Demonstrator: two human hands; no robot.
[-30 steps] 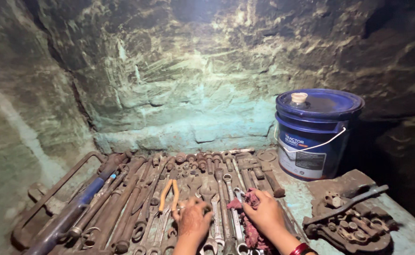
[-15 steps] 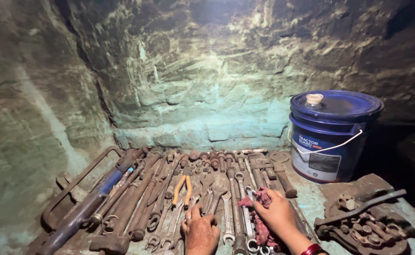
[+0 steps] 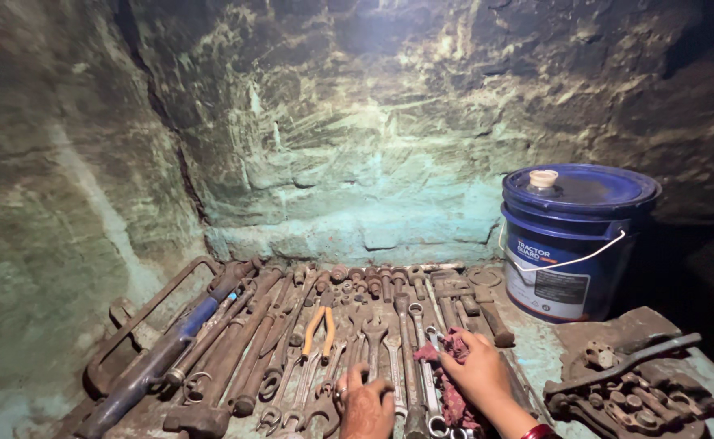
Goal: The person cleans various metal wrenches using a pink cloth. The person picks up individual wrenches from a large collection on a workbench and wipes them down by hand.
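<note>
Rusty spanners and wrenches [image 3: 373, 337] lie in rows on a stone ledge, lit from above. My left hand [image 3: 366, 406] rests at the bottom edge on the spanners, its fingers curled over one of them. To its right, my right hand [image 3: 480, 375] presses on a dark red rag [image 3: 453, 349] that lies across the wrenches; a red band shows at that wrist. Orange-handled pliers [image 3: 319, 328] lie just left of and beyond my left hand.
A blue lidded bucket [image 3: 572, 240] with a white wire handle stands at the back right. Heavy rusty metal parts [image 3: 629, 382] lie at the front right. Long bars and a blue-handled tool [image 3: 180, 333] fill the left. Rough stone walls close in behind and on the left.
The view has swung left and tilted up, so both hands now sit lower in the picture. The hands have hardly moved on the tools and the rag.
</note>
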